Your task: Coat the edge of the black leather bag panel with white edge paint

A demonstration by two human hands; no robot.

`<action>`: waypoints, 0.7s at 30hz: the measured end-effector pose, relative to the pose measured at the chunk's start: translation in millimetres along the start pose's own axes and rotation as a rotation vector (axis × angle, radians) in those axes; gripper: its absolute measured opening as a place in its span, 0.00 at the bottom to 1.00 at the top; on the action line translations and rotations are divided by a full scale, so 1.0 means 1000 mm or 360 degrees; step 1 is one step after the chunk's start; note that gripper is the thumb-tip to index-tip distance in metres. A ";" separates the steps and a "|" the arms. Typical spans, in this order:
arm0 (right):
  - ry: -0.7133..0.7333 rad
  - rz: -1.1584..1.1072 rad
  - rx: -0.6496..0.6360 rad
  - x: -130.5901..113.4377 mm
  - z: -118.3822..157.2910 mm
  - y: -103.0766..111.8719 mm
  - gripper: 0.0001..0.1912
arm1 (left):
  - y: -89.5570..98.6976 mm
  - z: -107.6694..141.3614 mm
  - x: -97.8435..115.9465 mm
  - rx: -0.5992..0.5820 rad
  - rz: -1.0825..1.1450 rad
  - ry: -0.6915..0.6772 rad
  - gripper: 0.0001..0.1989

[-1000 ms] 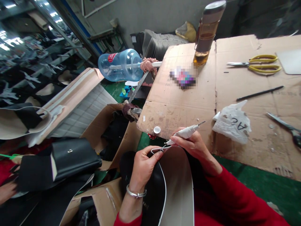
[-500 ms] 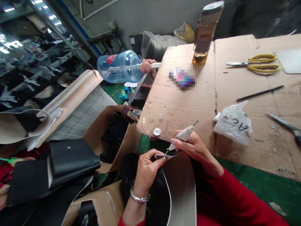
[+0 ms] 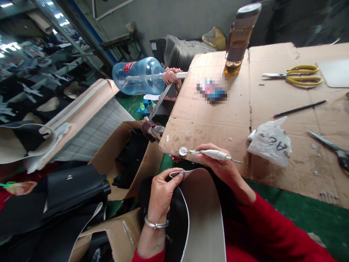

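Note:
My left hand (image 3: 164, 189) pinches the upper edge of a curved sheet (image 3: 203, 211), black on one face and pale beige on the other. A small metal fitting shows at the pinched edge, mostly covered by the fingertips. In my right hand (image 3: 222, 163) is a thin pointed tool (image 3: 214, 154) with a white wrapped handle and metal sticking out at both ends. It lies nearly level above the table corner. Its tip is at a small round white cap (image 3: 183, 151); whether it touches the contents I cannot tell.
On the cardboard-covered table (image 3: 212, 123) lie a crumpled plastic bag (image 3: 269, 142), yellow-handled scissors (image 3: 302, 75), dark scissors (image 3: 331, 145) and a black pencil-like stick (image 3: 300, 108). A drink bottle (image 3: 241, 40) stands behind. Black folded pieces (image 3: 76, 185) and an open carton (image 3: 148, 171) are at left.
The pointed tool has left the sheet's edge, swung to nearly level and reached the white cap. My left hand, still pinching the sheet, has shifted slightly left and up.

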State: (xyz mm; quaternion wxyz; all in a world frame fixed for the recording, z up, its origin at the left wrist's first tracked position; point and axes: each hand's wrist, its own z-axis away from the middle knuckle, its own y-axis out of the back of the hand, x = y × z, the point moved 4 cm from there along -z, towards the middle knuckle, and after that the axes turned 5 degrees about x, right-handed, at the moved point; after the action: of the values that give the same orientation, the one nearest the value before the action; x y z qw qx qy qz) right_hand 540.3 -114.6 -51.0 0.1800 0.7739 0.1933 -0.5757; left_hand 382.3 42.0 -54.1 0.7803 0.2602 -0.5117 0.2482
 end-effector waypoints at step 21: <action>-0.0011 -0.0077 0.0009 0.000 0.000 0.000 0.11 | 0.000 -0.024 -0.009 0.0038 0.0522 0.0338 0.22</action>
State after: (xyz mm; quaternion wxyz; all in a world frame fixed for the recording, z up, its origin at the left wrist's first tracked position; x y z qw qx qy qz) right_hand 540.1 -114.4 -51.0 0.1643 0.7674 0.2097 -0.5832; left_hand 395.2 56.3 -70.5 0.7760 0.1548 -0.4590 0.4041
